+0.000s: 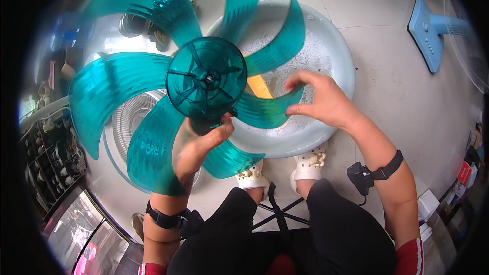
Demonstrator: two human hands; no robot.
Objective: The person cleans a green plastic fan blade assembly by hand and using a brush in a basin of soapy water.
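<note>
A translucent green fan blade wheel (206,72) with several curved blades is held up in front of me, its ribbed hub facing the camera. My left hand (204,141) grips it at the lower side of the hub, thumb in front and the other fingers mostly hidden. Around the tip of the right-hand blade, my right hand (321,97) is curved, with thumb and fingers on either side; whether it grips is unclear. Beneath the wheel stands a large pale basin (344,72) of sudsy water. A yellow flat object (259,86) shows in the basin, partly covered by the blades.
A round fan grille (131,122) lies on the floor at left, partly behind the blades. At right is a blue fan base (426,34) beside another wire grille (464,42). A shoe rack (53,160) lines the left edge. Metal fittings (133,25) lie behind the blades.
</note>
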